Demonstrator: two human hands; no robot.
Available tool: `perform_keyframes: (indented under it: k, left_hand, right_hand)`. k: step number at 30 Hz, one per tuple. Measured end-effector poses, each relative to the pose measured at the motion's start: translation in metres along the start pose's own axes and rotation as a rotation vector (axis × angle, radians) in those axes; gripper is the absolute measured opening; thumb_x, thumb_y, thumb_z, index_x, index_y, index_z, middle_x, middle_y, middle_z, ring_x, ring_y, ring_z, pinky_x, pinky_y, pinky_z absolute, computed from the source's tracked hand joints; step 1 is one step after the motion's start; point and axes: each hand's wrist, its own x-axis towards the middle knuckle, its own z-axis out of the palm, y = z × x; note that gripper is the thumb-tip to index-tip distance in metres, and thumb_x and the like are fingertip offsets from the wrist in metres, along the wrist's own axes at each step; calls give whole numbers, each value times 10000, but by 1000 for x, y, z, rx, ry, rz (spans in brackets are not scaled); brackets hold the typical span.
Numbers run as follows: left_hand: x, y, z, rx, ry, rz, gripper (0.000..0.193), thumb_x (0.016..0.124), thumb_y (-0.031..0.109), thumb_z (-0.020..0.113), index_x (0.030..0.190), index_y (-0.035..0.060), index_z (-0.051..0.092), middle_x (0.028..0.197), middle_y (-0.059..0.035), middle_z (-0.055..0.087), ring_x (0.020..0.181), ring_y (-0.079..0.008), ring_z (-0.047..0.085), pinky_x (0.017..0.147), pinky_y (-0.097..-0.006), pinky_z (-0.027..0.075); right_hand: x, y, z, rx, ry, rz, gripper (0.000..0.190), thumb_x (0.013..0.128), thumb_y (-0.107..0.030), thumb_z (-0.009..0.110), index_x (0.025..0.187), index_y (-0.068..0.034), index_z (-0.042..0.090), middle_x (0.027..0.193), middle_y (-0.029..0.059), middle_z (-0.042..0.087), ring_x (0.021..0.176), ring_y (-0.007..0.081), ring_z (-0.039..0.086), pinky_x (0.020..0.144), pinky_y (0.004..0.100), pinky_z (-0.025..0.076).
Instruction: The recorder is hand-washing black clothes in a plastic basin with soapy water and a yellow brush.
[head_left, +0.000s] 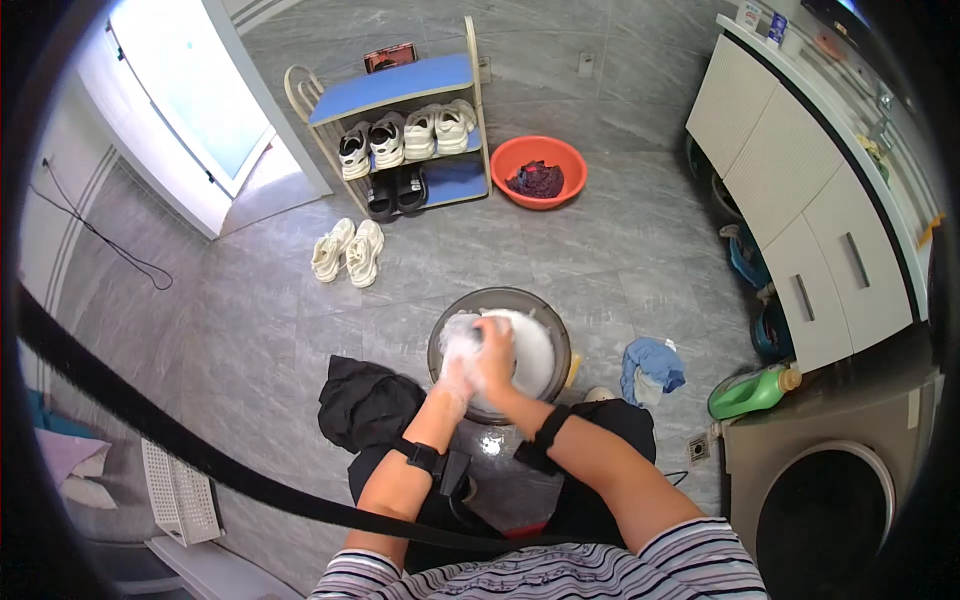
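Both of my hands are close together over a round grey basin (433, 352) filled with white suds (534, 352). A foam-covered item (459, 330) is held between them; a grey patch shows through, but the lather hides what it is. My left hand (456, 379) is coated in foam and largely hidden under it. Bent fingers of my right hand (495, 352) press on the item from the right, slightly blurred. Dark fabric (367, 401) lies left of the basin, and a light blue cloth (651, 367) rests on the floor to the right.
Beyond the basin stand a red basin (540, 201) with dark cloth inside, a shoe rack (405, 86) and white sneakers (363, 255). At right are a white cabinet (780, 142), a green detergent bottle (750, 391) and a front-loading washer (750, 465). A perforated basket (180, 491) is at left.
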Motion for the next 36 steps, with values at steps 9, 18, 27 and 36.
perform_keyframes:
  k: [9,18,27,36]
  left_hand:
    - [-13,11,81,-222,215,-76,380,879,240,442,1215,71,503,1230,-120,532,1149,-280,494,987,-436,391]
    - [-26,11,89,-39,230,-208,546,858,457,488,1320,182,393,1311,-98,424,1277,-325,337,1000,-603,268]
    - [-34,24,76,-409,9,-211,590,840,568,478,1294,192,472,1342,-67,456,1244,-287,401,1014,-522,320]
    - [16,15,-8,-345,-77,-25,377,920,331,374,1096,57,563,1112,-148,594,1019,-306,572,932,-435,450]
  right_hand:
    - [28,33,3,-179,270,237,629,728,-375,682,1265,-194,411,1118,200,477,995,402,505,863,474,408]
    - [44,41,-7,-2,-89,247,584,695,-378,694,1204,-209,462,1115,157,535,1006,382,528,847,457,432]
    - [35,-15,-36,190,-41,-119,507,674,-154,675,1158,-124,527,1077,155,577,1006,349,547,849,395,441]
    - [-8,-12,-39,45,-238,-134,457,672,-202,686,1106,-161,550,1028,119,572,996,346,534,847,415,440]
